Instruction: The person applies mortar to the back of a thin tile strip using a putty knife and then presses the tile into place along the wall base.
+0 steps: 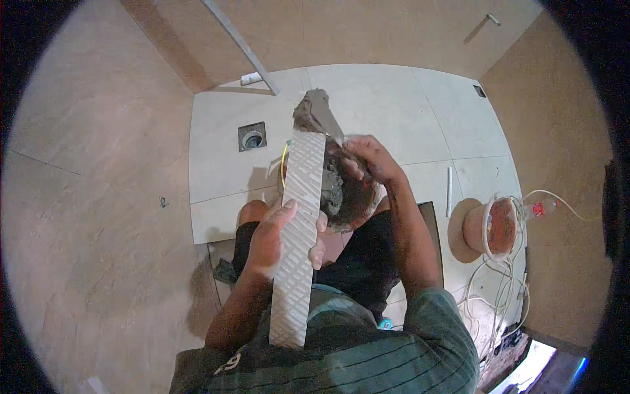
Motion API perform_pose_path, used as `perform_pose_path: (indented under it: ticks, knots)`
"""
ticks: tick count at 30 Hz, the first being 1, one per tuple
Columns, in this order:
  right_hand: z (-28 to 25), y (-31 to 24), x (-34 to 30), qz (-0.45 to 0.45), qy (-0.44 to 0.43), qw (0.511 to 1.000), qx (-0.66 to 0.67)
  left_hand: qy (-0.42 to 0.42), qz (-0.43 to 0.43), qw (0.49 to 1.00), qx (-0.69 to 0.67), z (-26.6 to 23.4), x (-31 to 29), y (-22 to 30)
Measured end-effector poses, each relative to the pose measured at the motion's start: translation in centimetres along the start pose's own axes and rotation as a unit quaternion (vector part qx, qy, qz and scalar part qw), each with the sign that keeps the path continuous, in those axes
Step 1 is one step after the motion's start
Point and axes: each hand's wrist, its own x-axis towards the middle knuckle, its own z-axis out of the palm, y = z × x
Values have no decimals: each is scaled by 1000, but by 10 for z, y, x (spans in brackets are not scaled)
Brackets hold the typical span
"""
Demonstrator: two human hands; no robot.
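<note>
My left hand [268,238] is wrapped round a long, narrow strip of tile [296,272], its ridged pale back turned up. The thumb lies on one long edge and fingertips curl over the other. My right hand [373,157] grips a trowel, its handle mostly hidden in the fingers. The trowel's blade [326,117] lies at the strip's far end, against a lump of grey mortar [306,117]. Beneath, between my knees, stands a round bucket [367,205] with wet grey mortar [333,190] inside, partly covered by the strip.
A square floor drain [252,137] lies to the left. A metal bar [241,47] leans at the back wall near a white roll [251,79]. To the right are a pinkish bucket [478,228], a clear bottle [539,209], a white stick [449,192] and a tangled pale cable [502,289].
</note>
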Motion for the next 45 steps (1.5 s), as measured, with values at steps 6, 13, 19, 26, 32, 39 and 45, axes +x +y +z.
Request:
perform_pose_path:
  ticks: [6,13,19,26,32,39,45]
  knots:
    - [-13,13,-36,166,48,968,-181,83,102,984,119,-33,0,5]
    - [-32,17,-10,109,-8,722,-684,170,325,724,584,-101,-7,-15]
    - [-19,95,23,138,-15,533,-835,249,370,704,552,-162,-6,-31]
    - [-29,155,26,127,-47,512,-848,292,245,844,377,-162,-16,-22]
    - [-34,174,24,90,-79,538,-835,337,165,855,358,-177,-34,-14]
    - [-31,182,22,153,-141,527,-824,286,170,938,100,-113,-8,1]
    - [-17,186,13,134,-194,525,-818,343,186,873,291,-157,-23,-25]
